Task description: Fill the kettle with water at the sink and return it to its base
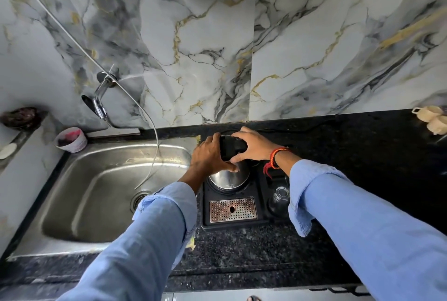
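Note:
A steel kettle (228, 178) with a black lid and handle stands on its black base tray (205, 213) on the counter, just right of the sink (101, 194). My left hand (210, 155) wraps the kettle's left side and black top. From the right, my right hand (254, 144) lies over the black lid (231, 148), fingers curled onto it. The wall tap (100, 105) hangs above the sink's back left; no water runs from it. Whether the lid is open is hidden by my hands.
The tray carries a perforated metal drip grate (232, 210) and an upturned glass (280, 194). A thin hose (154, 136) dangles into the sink. A pink-stained cup (71, 140) sits at the sink's back left corner. Cream cups (433, 119) stand far right on the black granite counter (350, 146).

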`<state>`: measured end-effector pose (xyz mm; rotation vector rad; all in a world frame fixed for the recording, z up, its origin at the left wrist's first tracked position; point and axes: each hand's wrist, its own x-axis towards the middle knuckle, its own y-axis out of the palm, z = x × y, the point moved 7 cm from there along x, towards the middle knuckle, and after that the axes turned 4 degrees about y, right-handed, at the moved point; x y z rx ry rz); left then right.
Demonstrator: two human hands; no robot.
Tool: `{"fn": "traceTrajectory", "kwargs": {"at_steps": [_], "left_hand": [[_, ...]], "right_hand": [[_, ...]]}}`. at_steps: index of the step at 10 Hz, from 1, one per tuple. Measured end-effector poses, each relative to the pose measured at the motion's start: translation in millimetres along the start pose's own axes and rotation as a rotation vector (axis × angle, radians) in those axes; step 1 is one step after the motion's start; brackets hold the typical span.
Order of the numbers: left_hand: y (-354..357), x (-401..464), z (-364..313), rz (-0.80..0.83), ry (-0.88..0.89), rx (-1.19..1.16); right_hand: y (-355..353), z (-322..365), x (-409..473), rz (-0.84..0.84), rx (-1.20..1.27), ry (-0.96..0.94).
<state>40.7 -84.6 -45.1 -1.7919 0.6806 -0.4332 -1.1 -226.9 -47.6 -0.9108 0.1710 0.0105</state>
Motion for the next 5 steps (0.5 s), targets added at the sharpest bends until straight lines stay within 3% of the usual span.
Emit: {"fn": "traceTrajectory", "kwargs": {"at_steps": [2, 5], "left_hand": [[6.2, 6.8, -4.5, 0.066, 0.042, -0.008], [-8.0, -7.7, -9.0, 0.077, 0.127, 0.114]], "right_hand": [[7.9, -10.8, -12.4, -0.056, 0.009, 0.040], [-2.8, 17.4, -28.3, -0.051, -0.285, 0.094]]}}
